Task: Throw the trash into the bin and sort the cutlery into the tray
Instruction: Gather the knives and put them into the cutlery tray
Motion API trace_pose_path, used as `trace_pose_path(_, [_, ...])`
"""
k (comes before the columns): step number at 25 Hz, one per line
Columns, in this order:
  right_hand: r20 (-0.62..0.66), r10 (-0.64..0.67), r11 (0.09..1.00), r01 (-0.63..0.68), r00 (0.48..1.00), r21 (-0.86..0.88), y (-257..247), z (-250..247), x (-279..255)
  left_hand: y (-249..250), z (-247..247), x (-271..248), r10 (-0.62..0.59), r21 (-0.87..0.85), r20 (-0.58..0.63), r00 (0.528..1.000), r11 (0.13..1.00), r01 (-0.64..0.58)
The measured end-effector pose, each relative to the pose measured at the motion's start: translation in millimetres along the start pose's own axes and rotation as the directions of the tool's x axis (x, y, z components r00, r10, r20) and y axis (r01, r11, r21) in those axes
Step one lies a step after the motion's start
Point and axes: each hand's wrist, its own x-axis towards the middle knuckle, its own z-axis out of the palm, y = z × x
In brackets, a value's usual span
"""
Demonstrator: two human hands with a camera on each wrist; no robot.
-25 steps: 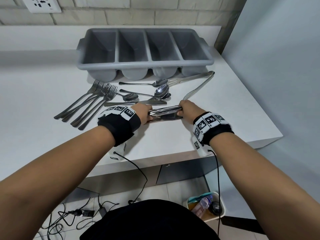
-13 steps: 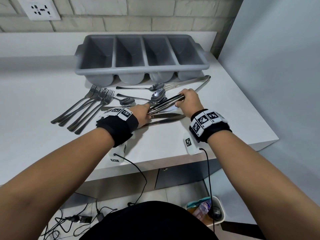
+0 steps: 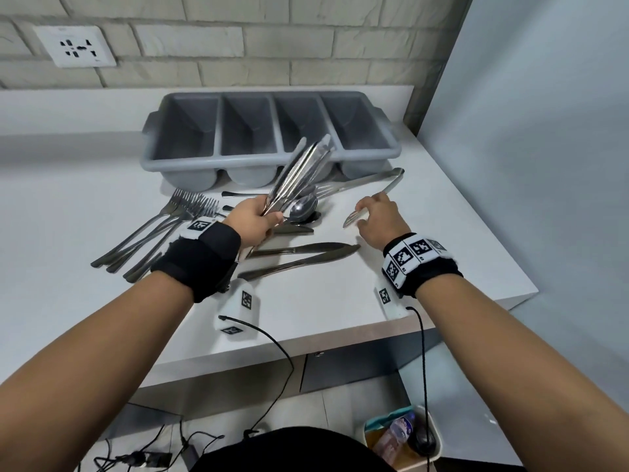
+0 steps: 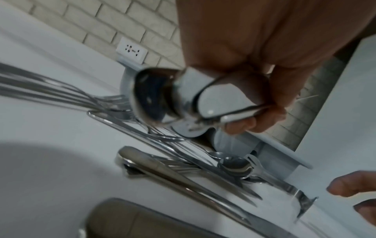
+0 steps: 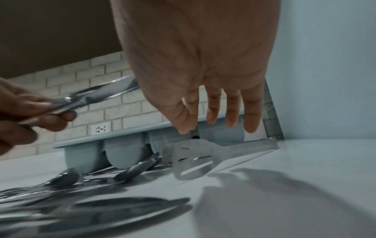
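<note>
Gripping a fanned bundle of shiny steel table knives [image 3: 299, 175] tilted up near the grey four-compartment plastic tray [image 3: 272, 131], the left hand [image 3: 252, 219] is best steadied so blades are lowered together into one compartment, while the right hand [image 3: 381, 219] hovers, fingers spread, over slotted steel tongs [image 5: 195, 159]

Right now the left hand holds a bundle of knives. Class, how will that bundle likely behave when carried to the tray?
The knives look like smooth polished metal, so they may slip against each other. They fan apart at the top, so the left hand probably needs a firm grip. They look stiff, unlikely to bend.
</note>
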Motion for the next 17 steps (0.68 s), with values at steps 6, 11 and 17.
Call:
trace_pose_path(6, [0.182,0.021,0.909,0.057,0.983,-0.412,24.0,-16.5,47.0,12.8,1.3,7.1,-0.096,-0.48,0.068,0.993,0.869,0.117])
trace_pose_path(11, [0.156,0.016,0.882,0.059,0.988,-0.468,36.1,-9.8,60.3,12.4,-6.8,14.0,-0.103,-0.57,0.105,0.989,0.809,0.145])
trace_pose_path(17, [0.223,-0.031,0.932,0.109,0.974,-0.345,45.4,-20.3,53.8,1.3,-6.1,21.5,-0.148,-0.564,0.1,0.984,0.806,0.179])
